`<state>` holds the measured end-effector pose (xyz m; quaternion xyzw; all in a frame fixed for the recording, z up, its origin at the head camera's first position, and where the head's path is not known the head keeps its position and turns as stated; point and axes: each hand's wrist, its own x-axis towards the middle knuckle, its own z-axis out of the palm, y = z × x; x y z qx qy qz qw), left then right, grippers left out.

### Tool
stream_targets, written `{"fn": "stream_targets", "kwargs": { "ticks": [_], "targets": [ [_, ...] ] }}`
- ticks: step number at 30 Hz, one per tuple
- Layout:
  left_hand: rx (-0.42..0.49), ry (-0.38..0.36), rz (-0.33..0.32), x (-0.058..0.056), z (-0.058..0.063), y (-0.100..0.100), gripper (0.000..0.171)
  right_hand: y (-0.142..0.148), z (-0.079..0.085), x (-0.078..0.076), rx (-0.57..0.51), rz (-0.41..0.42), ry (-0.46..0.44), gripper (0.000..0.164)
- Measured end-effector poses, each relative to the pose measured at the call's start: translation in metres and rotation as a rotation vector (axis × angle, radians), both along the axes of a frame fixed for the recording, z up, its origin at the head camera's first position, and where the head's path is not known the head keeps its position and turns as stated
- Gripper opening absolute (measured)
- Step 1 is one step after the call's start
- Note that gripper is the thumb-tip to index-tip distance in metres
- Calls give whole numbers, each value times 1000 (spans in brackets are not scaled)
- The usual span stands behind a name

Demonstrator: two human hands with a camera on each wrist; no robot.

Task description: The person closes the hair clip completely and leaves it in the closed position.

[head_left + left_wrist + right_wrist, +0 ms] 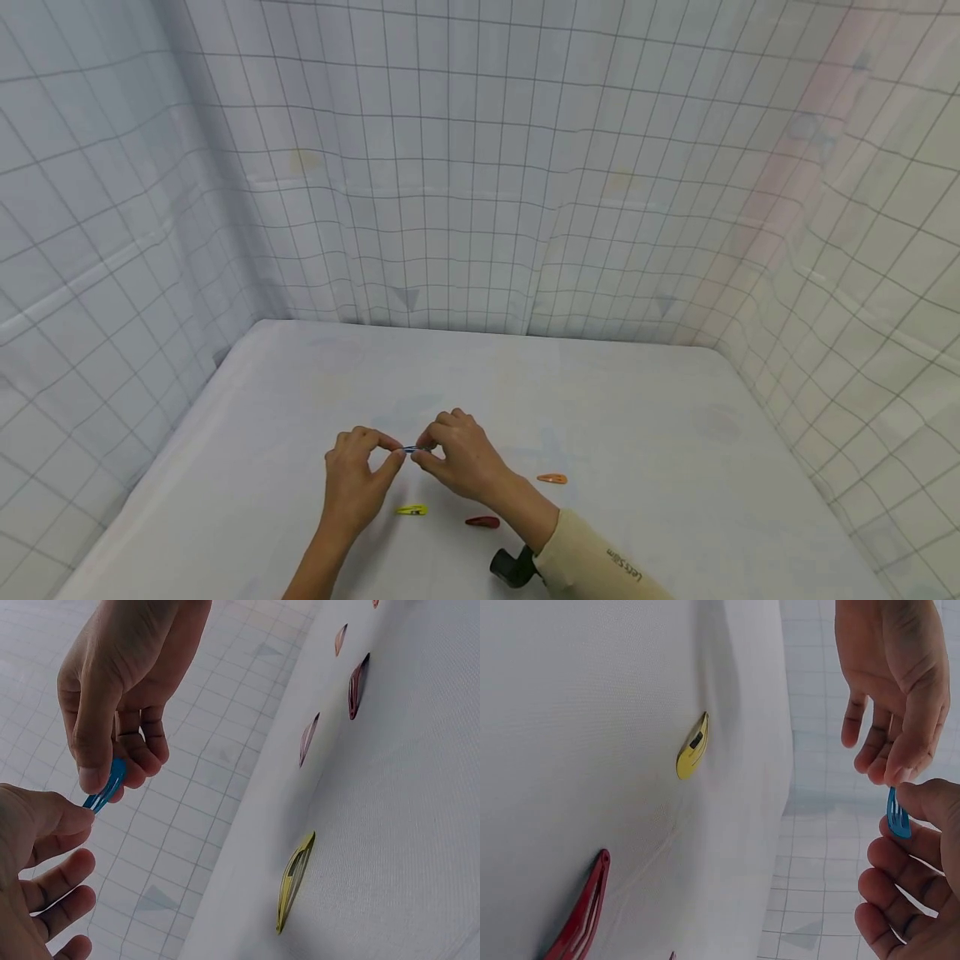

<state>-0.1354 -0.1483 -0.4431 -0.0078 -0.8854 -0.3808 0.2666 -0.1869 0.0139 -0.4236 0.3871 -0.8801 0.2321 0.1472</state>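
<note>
A small blue snap hair clip (114,782) is held up above the table between both hands. My left hand (354,482) pinches its narrow end between thumb and forefinger. At the wide end, the thumb and forefinger of my right hand (463,457) pinch it too; the right wrist view shows the slotted blue clip (898,817) between those fingertips. On the table below lie a yellow hair clip (411,510), a dark red one (482,522) and an orange one (552,478) to the right. A pinkish clip (309,740) also shows in the left wrist view.
The white cloth-covered table (637,417) is enclosed by white grid-patterned curtains (465,167) at the back and both sides. Beside the right sleeve (600,562) a black rounded object (512,568) shows near the front.
</note>
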Motion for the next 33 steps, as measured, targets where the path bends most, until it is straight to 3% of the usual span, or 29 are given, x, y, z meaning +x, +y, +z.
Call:
{"fn": "stream_targets", "kwargs": {
  "ticks": [9, 33],
  "targets": [
    [2, 25, -3, 0, 0, 4, 8, -4, -2, 0, -6, 9, 22, 11],
    [98, -52, -79, 4, 0, -3, 7, -2, -6, -4, -25, 97, 45, 10]
  ]
}}
